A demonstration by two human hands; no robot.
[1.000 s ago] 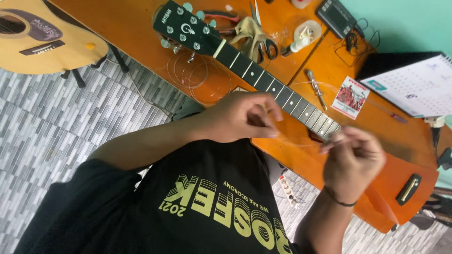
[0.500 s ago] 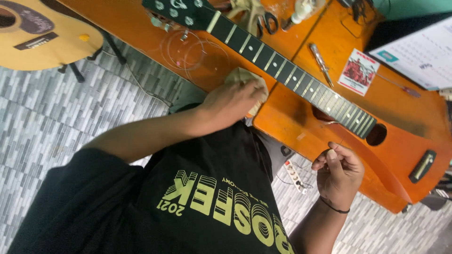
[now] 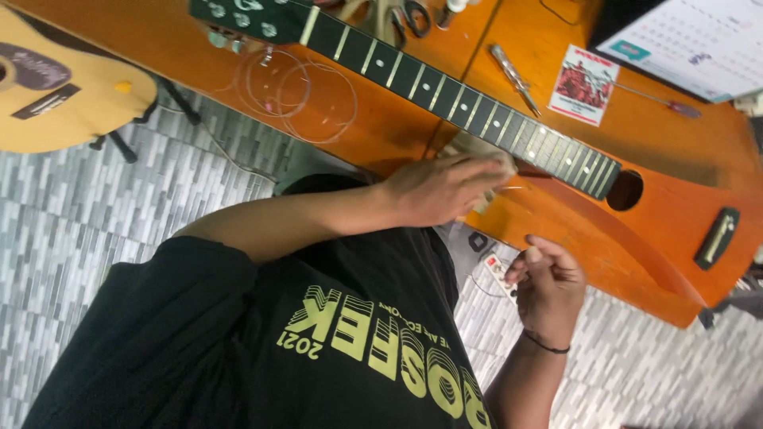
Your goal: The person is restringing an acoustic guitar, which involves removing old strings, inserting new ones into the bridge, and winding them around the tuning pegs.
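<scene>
An orange tabletop (image 3: pixel 373 127) is standing over grey patterned floor tiles (image 3: pixel 87 214). One orange guitar (image 3: pixel 556 183) is lying across it, its dark fretboard (image 3: pixel 461 99) facing up; a second, pale guitar (image 3: pixel 56 87) is leaning at far left. Two coils of loose string (image 3: pixel 298 95), one screwdriver (image 3: pixel 515 78), one red card (image 3: pixel 584 86) and one calendar (image 3: pixel 687 44) are lying around. The left hand (image 3: pixel 445 189) is pressing a cloth (image 3: pixel 477 151) flat beside the neck. The right hand (image 3: pixel 548 286) is curling its fingers loosely near the body's edge, holding nothing I can make out. Half a second ago the left hand was sitting higher, against the frets.
</scene>
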